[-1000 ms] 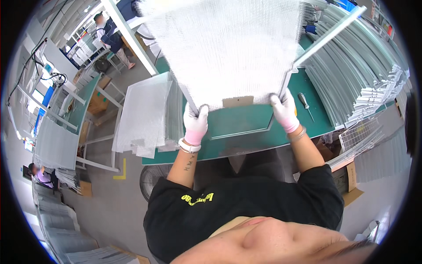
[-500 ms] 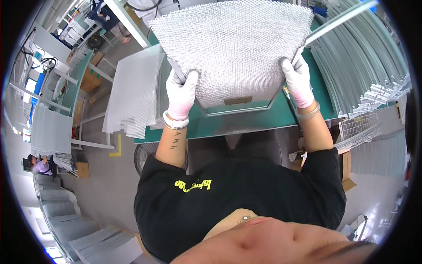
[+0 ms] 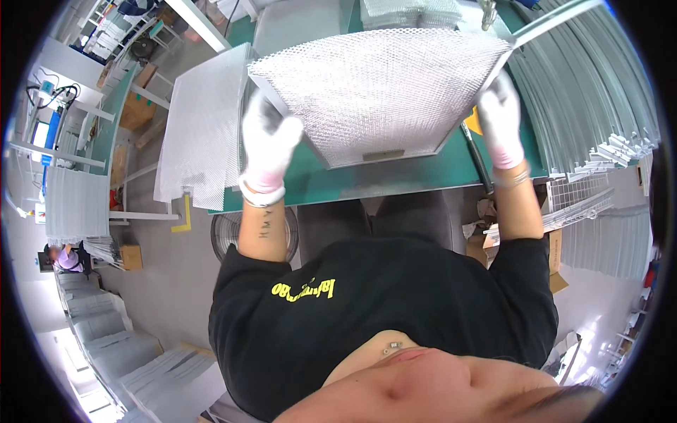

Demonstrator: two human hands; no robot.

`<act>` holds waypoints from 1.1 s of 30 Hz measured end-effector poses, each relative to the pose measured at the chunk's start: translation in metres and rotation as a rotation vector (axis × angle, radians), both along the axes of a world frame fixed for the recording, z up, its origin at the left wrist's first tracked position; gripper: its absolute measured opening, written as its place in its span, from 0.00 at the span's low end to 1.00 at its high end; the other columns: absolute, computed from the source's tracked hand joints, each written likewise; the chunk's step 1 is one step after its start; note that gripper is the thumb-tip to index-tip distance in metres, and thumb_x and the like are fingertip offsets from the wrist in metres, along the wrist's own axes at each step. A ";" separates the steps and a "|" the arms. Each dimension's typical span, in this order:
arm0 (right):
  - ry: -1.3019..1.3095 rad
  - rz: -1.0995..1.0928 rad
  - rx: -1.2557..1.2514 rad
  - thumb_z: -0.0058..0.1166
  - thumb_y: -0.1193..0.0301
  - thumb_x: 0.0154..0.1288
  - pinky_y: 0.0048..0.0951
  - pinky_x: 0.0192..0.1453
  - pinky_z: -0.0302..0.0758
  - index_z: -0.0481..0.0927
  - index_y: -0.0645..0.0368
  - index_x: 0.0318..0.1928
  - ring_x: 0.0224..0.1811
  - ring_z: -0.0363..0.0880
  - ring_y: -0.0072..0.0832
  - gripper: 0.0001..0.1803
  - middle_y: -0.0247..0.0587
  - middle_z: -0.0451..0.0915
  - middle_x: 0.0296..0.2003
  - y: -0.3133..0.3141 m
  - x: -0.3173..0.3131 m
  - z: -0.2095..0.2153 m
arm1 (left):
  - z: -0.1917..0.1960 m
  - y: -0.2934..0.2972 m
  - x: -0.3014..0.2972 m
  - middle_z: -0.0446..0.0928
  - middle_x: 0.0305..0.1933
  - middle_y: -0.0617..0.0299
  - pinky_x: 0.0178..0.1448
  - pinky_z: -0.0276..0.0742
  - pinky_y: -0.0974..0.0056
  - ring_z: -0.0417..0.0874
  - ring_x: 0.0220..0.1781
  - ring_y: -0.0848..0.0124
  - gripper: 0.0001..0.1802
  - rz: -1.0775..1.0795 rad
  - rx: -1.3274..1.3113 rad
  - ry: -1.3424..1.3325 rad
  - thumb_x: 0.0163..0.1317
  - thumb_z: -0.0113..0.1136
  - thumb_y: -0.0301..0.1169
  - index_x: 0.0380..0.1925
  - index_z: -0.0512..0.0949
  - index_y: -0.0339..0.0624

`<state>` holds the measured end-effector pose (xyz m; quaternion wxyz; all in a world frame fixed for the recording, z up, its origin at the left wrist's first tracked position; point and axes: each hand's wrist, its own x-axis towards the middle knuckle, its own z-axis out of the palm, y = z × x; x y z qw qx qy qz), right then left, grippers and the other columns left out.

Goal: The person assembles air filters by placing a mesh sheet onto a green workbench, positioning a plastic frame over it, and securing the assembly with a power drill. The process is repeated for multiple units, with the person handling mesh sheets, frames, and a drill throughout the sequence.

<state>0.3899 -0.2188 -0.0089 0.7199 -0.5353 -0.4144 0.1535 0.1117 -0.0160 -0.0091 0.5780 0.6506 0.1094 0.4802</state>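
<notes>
A silver mesh filter panel (image 3: 395, 92) in a thin metal frame is tilted up over the green worktable (image 3: 338, 190), its lower edge toward me. A small grey plate (image 3: 383, 155) sits on the mesh near that edge. My left hand (image 3: 271, 144), in a white glove and smeared by motion, is at the panel's left rail, thumb beside the rail and fingers at its outer side. On the opposite rail is my right hand (image 3: 501, 123), also gloved and blurred, its fingertips partly hidden by the frame. The panel stays up between both hands.
Loose mesh sheets (image 3: 201, 127) overhang the table's left side. A dark-handled tool (image 3: 478, 162) lies near my right wrist, with a yellow-orange piece (image 3: 475, 121) above it. Stacked metal frames (image 3: 585, 99) fill the right side. More mesh pieces (image 3: 409, 14) lie at the back.
The panel has dropped lower and away from me, uncovering the table's back. Both thumbs have come off the mesh face to the side rails, and my hands have spread slightly outward.
</notes>
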 end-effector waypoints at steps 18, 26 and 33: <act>-0.723 0.439 0.481 0.55 0.58 0.72 0.33 0.30 0.75 0.69 0.58 0.37 0.30 0.80 0.31 0.17 0.51 0.80 0.38 -0.112 -0.064 -0.011 | -0.024 -0.051 -0.045 0.82 0.46 0.57 0.51 0.76 0.51 0.82 0.45 0.57 0.16 -1.004 0.495 0.101 0.64 0.57 0.39 0.45 0.86 0.46; -0.664 0.477 0.463 0.53 0.60 0.70 0.46 0.27 0.74 0.70 0.62 0.42 0.34 0.82 0.40 0.16 0.62 0.79 0.40 -0.116 -0.065 -0.014 | -0.056 -0.004 -0.032 0.71 0.67 0.45 0.75 0.61 0.44 0.67 0.73 0.47 0.41 -0.927 0.597 0.612 0.54 0.71 0.52 0.64 0.73 0.42; -0.658 0.400 0.502 0.55 0.67 0.60 0.38 0.27 0.73 0.68 0.60 0.34 0.30 0.81 0.36 0.12 0.56 0.81 0.37 -0.119 -0.075 -0.018 | -0.103 0.002 -0.010 0.70 0.71 0.51 0.79 0.55 0.42 0.61 0.77 0.43 0.30 -0.671 0.813 0.897 0.62 0.64 0.42 0.63 0.73 0.45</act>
